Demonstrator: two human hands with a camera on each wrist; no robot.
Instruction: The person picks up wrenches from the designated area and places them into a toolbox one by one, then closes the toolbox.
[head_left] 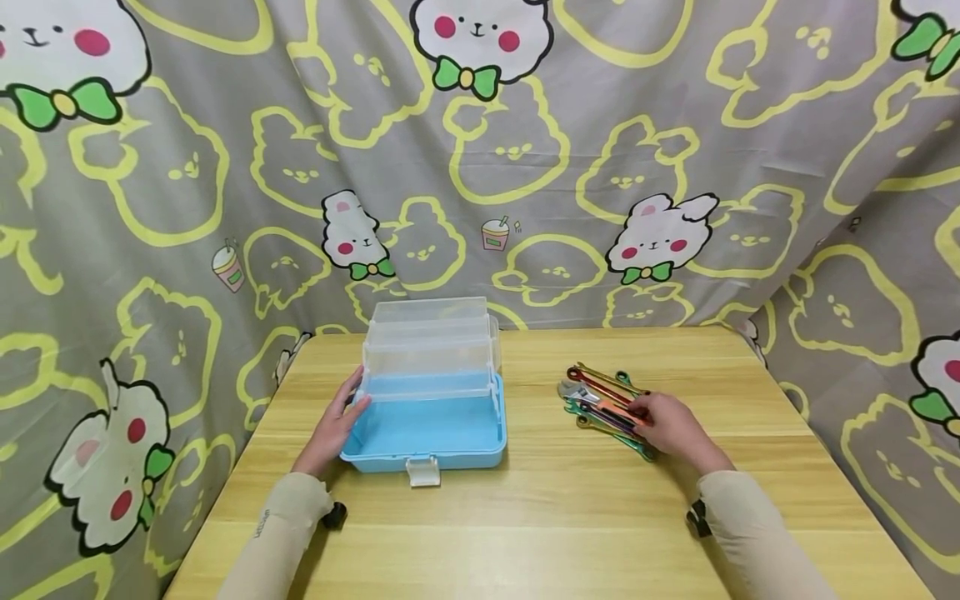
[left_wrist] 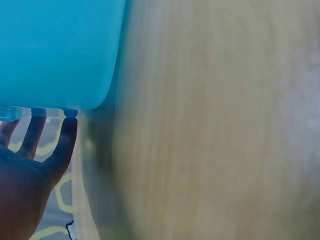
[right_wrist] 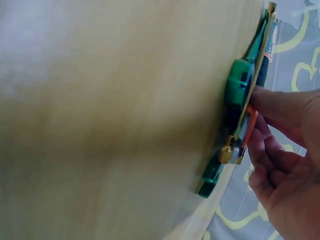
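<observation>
A light-blue plastic toolbox [head_left: 427,425] stands on the table with its clear lid and trays [head_left: 429,346] raised. My left hand [head_left: 339,425] touches its left side, thumb near the rim. In the left wrist view, extended fingers [left_wrist: 64,145] meet the blue wall. Right of the box lies a loose bundle of wrenches, among them a red wrench [head_left: 603,388], a gold wrench [head_left: 600,426] and a silver-headed adjustable wrench with orange handle [right_wrist: 251,122]. My right hand [head_left: 671,427] pinches at the bundle's right end, around the orange handle; the fingertips are partly hidden.
Both the toolbox and the wrenches rest on a wood-grain table [head_left: 525,533]. Its white front latch [head_left: 423,472] hangs down. A grey patterned curtain [head_left: 555,167] hangs behind the table and at both sides.
</observation>
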